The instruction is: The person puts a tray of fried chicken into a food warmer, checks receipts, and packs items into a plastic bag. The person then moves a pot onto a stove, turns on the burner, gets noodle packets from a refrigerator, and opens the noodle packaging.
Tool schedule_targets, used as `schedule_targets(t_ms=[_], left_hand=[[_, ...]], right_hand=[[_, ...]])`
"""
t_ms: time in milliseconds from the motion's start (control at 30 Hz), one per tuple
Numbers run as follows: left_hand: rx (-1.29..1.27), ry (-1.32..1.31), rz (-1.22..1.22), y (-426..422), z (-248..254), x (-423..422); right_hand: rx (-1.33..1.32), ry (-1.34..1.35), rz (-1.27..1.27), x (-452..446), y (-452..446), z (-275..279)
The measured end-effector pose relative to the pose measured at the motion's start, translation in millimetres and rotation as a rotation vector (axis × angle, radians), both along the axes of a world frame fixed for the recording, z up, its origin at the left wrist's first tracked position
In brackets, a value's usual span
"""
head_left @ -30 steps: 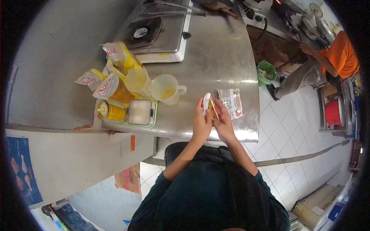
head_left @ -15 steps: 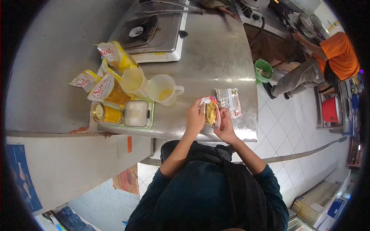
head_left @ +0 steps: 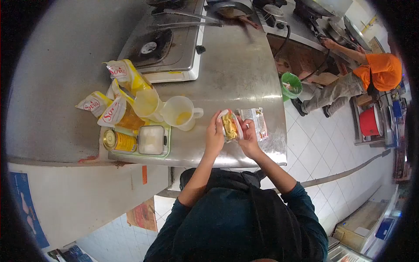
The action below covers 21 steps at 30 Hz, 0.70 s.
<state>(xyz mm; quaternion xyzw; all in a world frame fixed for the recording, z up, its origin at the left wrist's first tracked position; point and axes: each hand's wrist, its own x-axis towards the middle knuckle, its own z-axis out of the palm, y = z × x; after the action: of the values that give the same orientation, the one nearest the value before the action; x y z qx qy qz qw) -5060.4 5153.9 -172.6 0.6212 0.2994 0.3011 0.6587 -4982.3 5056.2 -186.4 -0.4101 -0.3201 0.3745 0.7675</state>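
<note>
Between both hands, over the front of the steel counter, is a small opened packet. Its edge is white and red, and something gold-yellow shows in the middle; I cannot make out what it is. My left hand grips its left side, thumb along the edge. My right hand is closed on its right side, fingers bent. Just beyond my right hand a printed silver-and-red wrapper lies flat on the counter, partly covered by the fingers. Left of my hands stands a translucent jug with yellow liquid at its bottom.
Another jug, yellow oil pouches, a yellow can and a white-filled container stand left. A gas stove with tongs is behind. A green bin and a person in orange are at right.
The view has shifted slightly, so the counter things sit lower and a bit left. Both hands still hold the packet, and the right fingers have moved up along its side.
</note>
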Motion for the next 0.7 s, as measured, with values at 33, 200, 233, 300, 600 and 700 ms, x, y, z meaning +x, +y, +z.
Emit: schedule_targets(t_ms=[33,200,233,300,600,700], left_hand=[[0.164,0.016,0.045,-2,3,3],[0.577,0.134,-0.014,14,22,30],[0.574,0.195,-0.05,19,23,37],[0.561,0.32,-0.119,25,37,51],[0.699,0.725,-0.295,44,18,99],[1.096,0.585,-0.026,27,2,91]], right_hand=[[0.041,0.1,0.004,3,2,-4],[-0.429,-0.595,-0.269,31,-3,18],[-0.546,-0.88,-0.411,39,-6,19],[-0.694,-1.028,-0.536,45,-13,11],[-0.916,-1.044,-0.585,36,-67,-21],[-0.877,-0.63,-0.563,35,-79,-15]])
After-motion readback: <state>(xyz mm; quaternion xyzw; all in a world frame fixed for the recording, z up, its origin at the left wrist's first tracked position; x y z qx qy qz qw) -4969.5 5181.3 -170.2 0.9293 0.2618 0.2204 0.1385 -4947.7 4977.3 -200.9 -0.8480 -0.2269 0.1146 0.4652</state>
